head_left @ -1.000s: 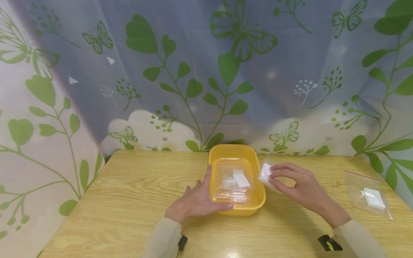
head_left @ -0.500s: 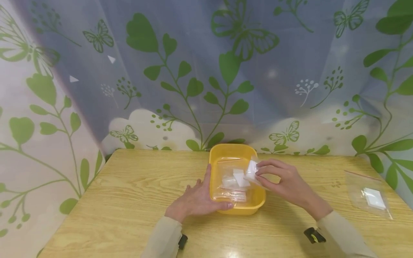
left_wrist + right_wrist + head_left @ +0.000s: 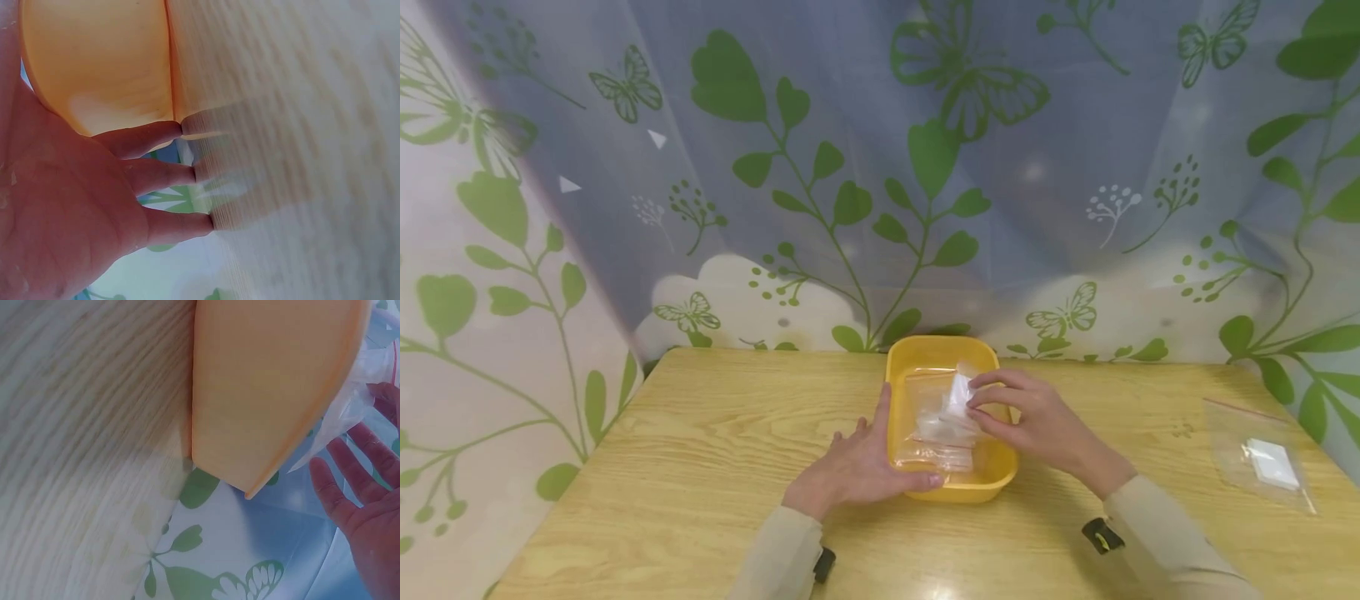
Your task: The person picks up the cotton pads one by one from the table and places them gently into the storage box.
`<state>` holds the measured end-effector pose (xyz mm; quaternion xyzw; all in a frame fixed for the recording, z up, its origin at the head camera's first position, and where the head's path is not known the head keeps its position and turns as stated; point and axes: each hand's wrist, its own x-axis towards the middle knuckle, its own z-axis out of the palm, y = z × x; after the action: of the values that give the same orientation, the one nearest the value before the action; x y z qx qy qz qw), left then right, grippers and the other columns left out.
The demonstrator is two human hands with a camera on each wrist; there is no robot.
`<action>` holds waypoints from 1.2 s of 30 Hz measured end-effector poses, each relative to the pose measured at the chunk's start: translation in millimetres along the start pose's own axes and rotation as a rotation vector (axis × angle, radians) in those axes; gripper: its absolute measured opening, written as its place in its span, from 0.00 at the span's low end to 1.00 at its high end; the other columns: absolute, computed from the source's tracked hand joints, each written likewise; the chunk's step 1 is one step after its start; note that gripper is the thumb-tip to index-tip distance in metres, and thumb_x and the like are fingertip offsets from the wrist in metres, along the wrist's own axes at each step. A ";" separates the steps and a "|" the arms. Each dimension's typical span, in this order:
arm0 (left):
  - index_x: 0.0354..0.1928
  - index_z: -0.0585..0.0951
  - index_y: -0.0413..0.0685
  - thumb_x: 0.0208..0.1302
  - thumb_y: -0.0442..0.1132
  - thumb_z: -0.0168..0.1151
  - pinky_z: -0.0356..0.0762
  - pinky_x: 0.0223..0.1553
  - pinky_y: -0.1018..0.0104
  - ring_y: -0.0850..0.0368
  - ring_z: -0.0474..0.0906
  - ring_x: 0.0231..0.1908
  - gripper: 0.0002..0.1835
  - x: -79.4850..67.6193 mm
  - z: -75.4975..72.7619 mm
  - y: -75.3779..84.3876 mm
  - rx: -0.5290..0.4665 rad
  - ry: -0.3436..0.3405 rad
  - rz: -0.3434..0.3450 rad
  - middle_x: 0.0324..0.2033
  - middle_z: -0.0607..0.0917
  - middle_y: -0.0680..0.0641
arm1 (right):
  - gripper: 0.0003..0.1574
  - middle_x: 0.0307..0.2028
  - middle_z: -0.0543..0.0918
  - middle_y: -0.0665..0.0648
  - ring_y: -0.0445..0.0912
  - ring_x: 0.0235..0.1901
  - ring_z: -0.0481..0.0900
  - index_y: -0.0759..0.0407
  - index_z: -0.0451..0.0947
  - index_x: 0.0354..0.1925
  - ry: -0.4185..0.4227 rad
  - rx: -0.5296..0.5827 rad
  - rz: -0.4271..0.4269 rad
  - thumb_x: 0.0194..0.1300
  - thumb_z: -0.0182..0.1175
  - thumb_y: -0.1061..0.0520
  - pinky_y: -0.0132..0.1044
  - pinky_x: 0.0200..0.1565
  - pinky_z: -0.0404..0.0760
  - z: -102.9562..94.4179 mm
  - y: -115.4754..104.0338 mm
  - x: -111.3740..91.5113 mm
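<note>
A yellow plastic bin (image 3: 1004,479) stands on the wooden table. My left hand (image 3: 859,468) rests along its left side, thumb at the front rim; in the left wrist view the fingers (image 3: 181,226) are straight with tips on the table. Over the bin, my right hand (image 3: 1041,423) pinches a small clear zip bag (image 3: 958,398) with something white inside, between thumb and fingertips. In the right wrist view the clear bag (image 3: 350,403) hangs by the bin's rim. More clear zip bags (image 3: 936,456) with red seals lie in the bin, partly covered by the held bag.
On the table at the right lies another clear zip bag (image 3: 1272,463) with a flat white piece inside. A curtain (image 3: 820,317) printed with leaves and butterflies hangs right behind the table's back edge.
My right hand has carried the small zip bag leftward from beside the bin's right rim to above the bags inside. The left hand and the bin have stayed in place.
</note>
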<state>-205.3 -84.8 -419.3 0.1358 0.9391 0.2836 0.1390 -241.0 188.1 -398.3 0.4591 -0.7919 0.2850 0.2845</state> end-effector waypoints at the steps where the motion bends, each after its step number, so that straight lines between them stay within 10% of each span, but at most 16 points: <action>1: 0.81 0.25 0.61 0.48 0.83 0.62 0.46 0.78 0.30 0.30 0.53 0.78 0.75 -0.2 -0.1 0.0 0.004 -0.001 -0.001 0.75 0.64 0.32 | 0.07 0.44 0.89 0.57 0.52 0.46 0.87 0.54 0.88 0.35 0.003 -0.001 -0.012 0.68 0.69 0.52 0.20 0.58 0.77 1.8 0.1 0.7; 13: 0.81 0.24 0.60 0.49 0.83 0.62 0.47 0.77 0.29 0.30 0.53 0.78 0.75 -2.0 -2.2 2.0 0.027 -0.008 0.006 0.75 0.66 0.32 | 0.08 0.42 0.89 0.56 0.51 0.44 0.87 0.53 0.86 0.34 -0.041 -0.070 -0.053 0.56 0.77 0.61 0.45 0.48 0.88 18.1 3.6 10.3; 36: 0.81 0.24 0.60 0.50 0.81 0.62 0.47 0.76 0.27 0.29 0.54 0.77 0.75 1.2 0.5 -1.4 0.009 -0.003 0.015 0.75 0.66 0.32 | 0.05 0.46 0.89 0.55 0.50 0.47 0.87 0.51 0.88 0.36 -0.250 -0.097 0.132 0.60 0.75 0.56 0.47 0.51 0.88 32.8 16.1 13.8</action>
<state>-206.6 -85.3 -420.7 0.1438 0.9390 0.2803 0.1378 -267.2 163.7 -413.7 0.4238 -0.8624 0.2050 0.1861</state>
